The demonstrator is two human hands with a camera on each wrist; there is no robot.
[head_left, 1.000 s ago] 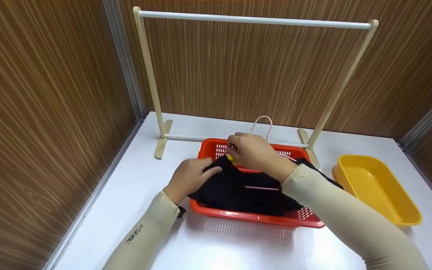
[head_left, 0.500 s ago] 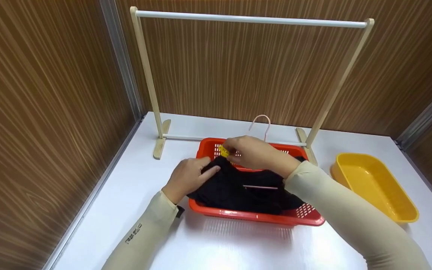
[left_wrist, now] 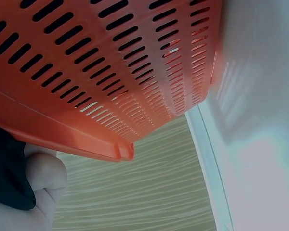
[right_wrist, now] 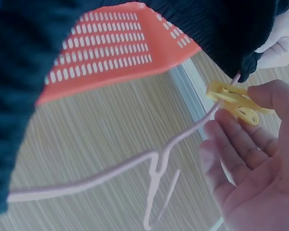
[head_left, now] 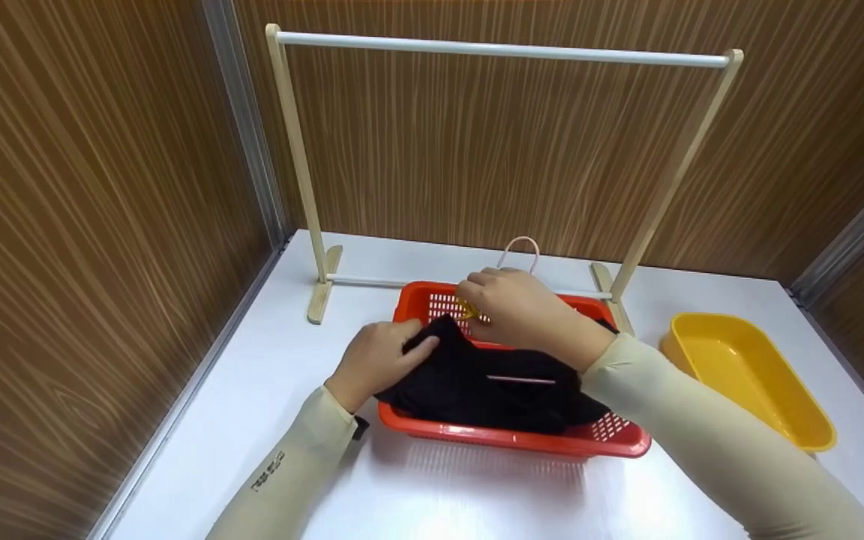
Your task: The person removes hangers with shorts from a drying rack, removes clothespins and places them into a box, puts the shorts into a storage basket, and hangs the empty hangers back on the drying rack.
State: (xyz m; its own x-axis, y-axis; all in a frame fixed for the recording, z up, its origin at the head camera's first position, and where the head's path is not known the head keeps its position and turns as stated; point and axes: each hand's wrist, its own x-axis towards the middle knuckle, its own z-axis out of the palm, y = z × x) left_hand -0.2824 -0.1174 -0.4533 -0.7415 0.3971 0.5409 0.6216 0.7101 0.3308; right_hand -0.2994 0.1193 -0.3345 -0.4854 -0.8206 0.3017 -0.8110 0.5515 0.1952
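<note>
My left hand (head_left: pixel 376 358) grips the left edge of a black garment (head_left: pixel 462 382), thumb on top. The garment is spread over a red basket (head_left: pixel 511 435), with a pink clothes hanger (right_wrist: pixel 111 175) inside it. My right hand (head_left: pixel 514 307) pinches a yellow clip (right_wrist: pixel 233 102) between thumb and fingers, seen best in the right wrist view. That clip sits on the hanger's arm, right beside the point where the arm goes into the black cloth. In the left wrist view, my left fingers (left_wrist: pixel 45 175) curl round a bit of cloth next to the basket rim.
A wooden rack with a white top bar (head_left: pixel 503 49) stands behind the basket. To the right lies a yellow tray (head_left: pixel 747 375). Wood-grain walls (head_left: pixel 139 187) enclose the white table (head_left: pixel 267 322) at the back and sides.
My right hand and the yellow clip shifted a little left, then back right, with the clip turning in the fingers. The left hand keeps its hold on the garment.
</note>
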